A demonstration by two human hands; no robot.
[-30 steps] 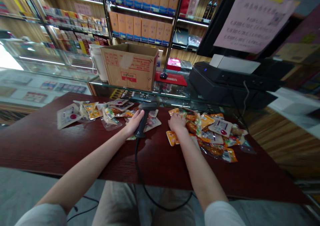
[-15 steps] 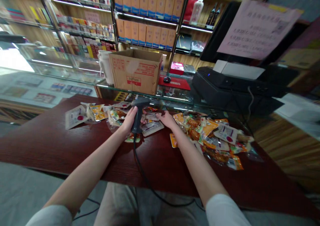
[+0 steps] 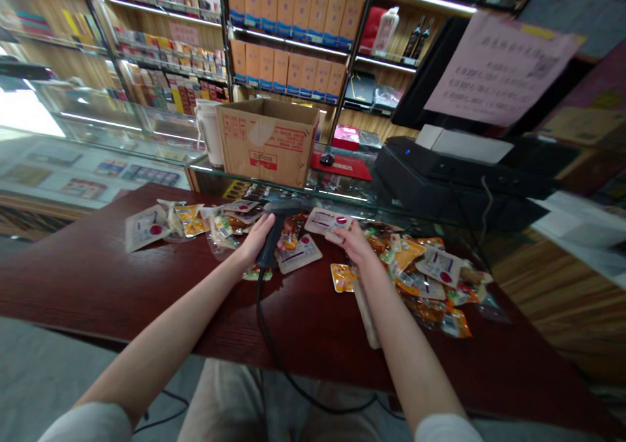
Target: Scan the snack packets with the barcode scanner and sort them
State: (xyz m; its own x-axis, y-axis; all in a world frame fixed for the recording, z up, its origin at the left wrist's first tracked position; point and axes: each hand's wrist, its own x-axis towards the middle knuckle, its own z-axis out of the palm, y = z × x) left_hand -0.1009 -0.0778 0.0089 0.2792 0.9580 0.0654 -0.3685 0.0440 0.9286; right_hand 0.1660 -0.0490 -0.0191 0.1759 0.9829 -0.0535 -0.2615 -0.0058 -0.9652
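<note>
My left hand [image 3: 258, 238] is wrapped round the handle of a black barcode scanner [image 3: 272, 236], its head turned away from me and its cable running down over the table edge. In my right hand [image 3: 353, 240] a pale flat food packet with a dark red dot [image 3: 323, 221] is pinched by one end, to the right of the scanner. A similar pale packet [image 3: 299, 254] lies on the table between my hands. Beside the scanner is a brown vacuum-packed snack [image 3: 293, 228]. An orange packet [image 3: 343, 278] lies under my right wrist.
A pile of snack packets [image 3: 415, 266] spreads over the right of the dark red table [image 3: 195, 298]; several more [image 3: 192, 219] lie at left. Behind stand an open cardboard box [image 3: 267, 142], a white jug [image 3: 209, 132], a black printer-like machine [image 3: 460, 168] and a screen with a pink notice [image 3: 501, 70].
My right hand has moved right and lifted the pale packet with it. The scanner's head has swung slightly right in my left hand. A long pale packet now shows beside my right forearm.
</note>
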